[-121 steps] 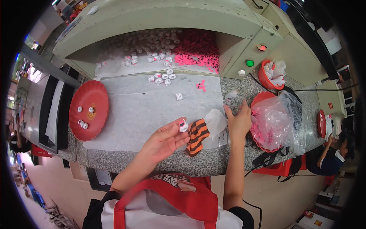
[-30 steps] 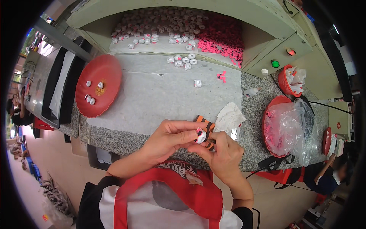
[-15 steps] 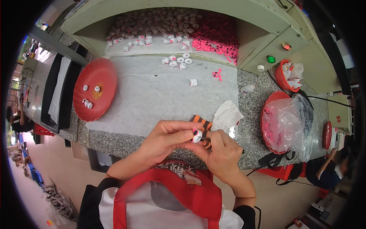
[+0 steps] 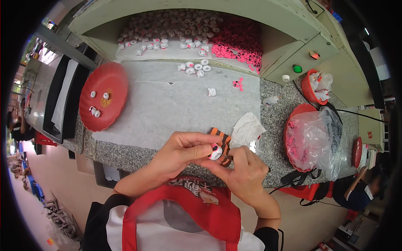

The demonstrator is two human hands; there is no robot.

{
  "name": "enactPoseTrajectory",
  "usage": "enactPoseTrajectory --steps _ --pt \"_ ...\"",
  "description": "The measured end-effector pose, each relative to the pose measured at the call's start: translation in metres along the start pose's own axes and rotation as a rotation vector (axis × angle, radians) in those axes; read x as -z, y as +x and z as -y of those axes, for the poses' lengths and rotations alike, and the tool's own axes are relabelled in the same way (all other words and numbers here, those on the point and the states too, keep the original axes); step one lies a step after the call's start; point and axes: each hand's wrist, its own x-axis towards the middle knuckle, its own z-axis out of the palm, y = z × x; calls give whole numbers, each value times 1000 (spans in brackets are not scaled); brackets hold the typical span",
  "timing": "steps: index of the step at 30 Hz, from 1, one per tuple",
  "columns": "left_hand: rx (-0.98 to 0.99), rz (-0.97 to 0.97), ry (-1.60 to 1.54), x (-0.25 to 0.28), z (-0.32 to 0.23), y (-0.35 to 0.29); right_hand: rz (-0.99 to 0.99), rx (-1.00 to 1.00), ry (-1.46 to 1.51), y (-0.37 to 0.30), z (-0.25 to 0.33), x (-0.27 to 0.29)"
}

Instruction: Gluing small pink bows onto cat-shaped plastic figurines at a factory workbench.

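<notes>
Right hand (image 4: 245, 169): in now from beyond the cloth's (image 4: 220, 134) right, pinching what looks like a slim tool (image 4: 228, 157) — so both hands working one bead (image 4: 215, 152).
Left hand (image 4: 180, 149): gripping it, thumb against fingers.
Bead: over the cloth's left part.

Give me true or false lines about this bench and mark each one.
1. The left hand pinches a white piece. True.
2. Several small white pieces lie in the red plate. True.
3. Only one hand is near the pinched piece. False: the right hand is close too.
4. The cloth is plain blue. False: the striped cloth is orange and black.
5. A clear plastic bag lies partly over the red dish at right. True.
</notes>
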Motion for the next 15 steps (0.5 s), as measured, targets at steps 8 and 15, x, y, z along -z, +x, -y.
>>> enactPoseTrajectory --steps 8,15 --pt "-38 13 148 -2 -4 -3 8 -8 -41 1 1 3" --pt "-48 -13 165 -4 -4 -3 40 22 -60 0 -1 1"
